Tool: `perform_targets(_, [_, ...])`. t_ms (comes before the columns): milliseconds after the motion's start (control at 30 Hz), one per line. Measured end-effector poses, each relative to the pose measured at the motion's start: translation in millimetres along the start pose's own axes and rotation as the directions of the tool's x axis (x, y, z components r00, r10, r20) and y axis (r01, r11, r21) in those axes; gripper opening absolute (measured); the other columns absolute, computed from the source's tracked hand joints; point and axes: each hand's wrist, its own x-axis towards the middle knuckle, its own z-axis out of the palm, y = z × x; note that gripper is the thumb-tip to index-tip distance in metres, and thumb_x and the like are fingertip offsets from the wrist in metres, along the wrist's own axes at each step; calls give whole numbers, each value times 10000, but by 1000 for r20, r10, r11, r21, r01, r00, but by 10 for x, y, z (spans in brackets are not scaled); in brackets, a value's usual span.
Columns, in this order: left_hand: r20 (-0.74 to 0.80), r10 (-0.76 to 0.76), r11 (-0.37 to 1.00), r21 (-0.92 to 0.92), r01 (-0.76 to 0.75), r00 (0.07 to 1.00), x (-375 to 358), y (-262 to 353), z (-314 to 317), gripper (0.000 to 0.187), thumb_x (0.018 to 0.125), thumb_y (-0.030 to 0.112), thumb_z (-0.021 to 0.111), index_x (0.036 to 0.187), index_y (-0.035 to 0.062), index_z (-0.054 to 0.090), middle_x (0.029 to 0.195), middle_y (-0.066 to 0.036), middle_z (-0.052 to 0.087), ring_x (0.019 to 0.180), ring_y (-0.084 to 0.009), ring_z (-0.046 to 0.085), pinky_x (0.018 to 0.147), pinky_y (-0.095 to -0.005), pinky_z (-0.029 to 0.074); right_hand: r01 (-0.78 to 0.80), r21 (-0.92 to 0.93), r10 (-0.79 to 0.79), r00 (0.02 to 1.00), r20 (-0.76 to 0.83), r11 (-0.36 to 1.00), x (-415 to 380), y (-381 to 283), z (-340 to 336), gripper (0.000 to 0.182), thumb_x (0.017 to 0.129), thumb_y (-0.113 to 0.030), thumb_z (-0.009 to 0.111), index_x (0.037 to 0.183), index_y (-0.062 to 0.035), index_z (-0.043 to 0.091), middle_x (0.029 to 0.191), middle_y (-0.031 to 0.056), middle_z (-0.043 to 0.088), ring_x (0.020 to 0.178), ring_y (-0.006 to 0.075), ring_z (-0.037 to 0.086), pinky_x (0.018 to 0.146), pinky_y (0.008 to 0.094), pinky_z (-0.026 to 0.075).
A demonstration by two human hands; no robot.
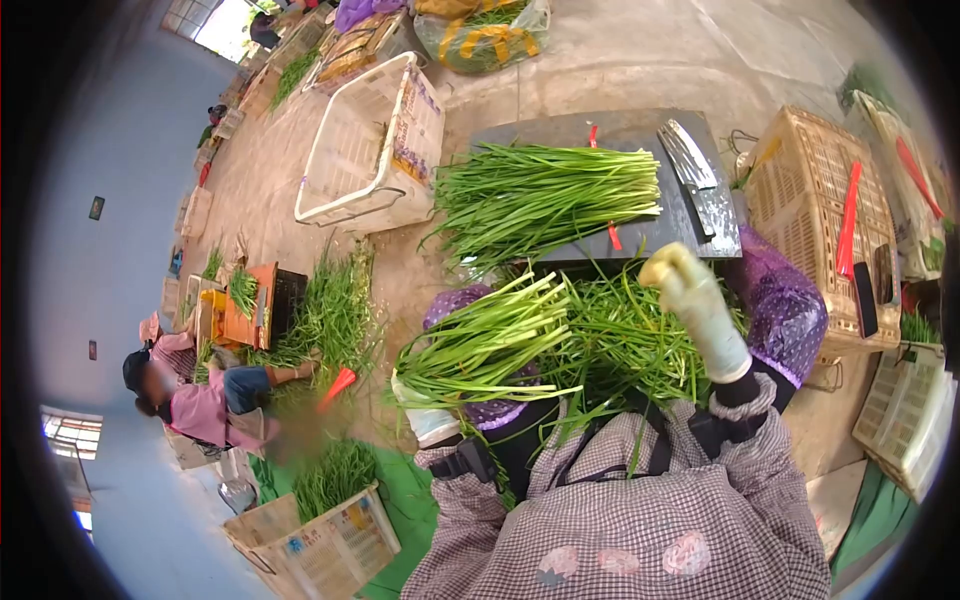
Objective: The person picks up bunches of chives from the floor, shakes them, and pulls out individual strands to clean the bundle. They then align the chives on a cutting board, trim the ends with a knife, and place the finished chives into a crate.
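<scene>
A large bundle of green stalks (560, 195) lies across the dark board (690, 245), pale ends to the right, with red ties showing at its edges. Two knives (690, 165) rest to its right on the board. My left hand (425, 415), gloved, is wrapped round a smaller bunch of stalks (490, 345), which hides most of its fingers. Gloved too, my right hand (680, 280) is raised in front of the board, fingers curled together; anything in them is too small to make out. Loose leaves (640, 340) fill the space between my knees.
At the upper left stands a white crate (370, 205). A tan crate (820, 200) on the right bears red ties (850, 220) and a phone (865, 300). Two people (200, 390) sit at the left beside an orange board (250, 305). Another crate (330, 550) holds greens.
</scene>
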Motion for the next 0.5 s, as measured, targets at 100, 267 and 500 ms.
perform_targets(100, [-21,-39,996,-76,37,999,-45,214,150,207,969,114,616,1116,-29,644,995,-123,753,776,-225,724,680,-354,622,339,-159,-341,940,13,927,-44,-283,513,192,887,-160,749,1042,-120,643,968,67,588,790,226,643,657,354,531])
perform_targets(267, [34,-215,865,-457,207,976,138,16,-2,192,955,179,625,1018,-2,644,920,-88,749,734,-211,704,692,-341,603,357,-381,-386,922,0,853,29,-166,897,380,770,-280,833,1059,-121,643,989,92,588,929,301,614,803,405,519])
perform_targets(500, [107,-159,844,-502,191,981,100,-13,-23,411,1094,372,392,1101,51,649,1077,-102,713,942,-253,680,834,-406,594,306,-548,-399,916,-55,779,71,-154,992,260,745,-255,845,901,-98,710,1168,98,637,1083,307,588,963,454,453])
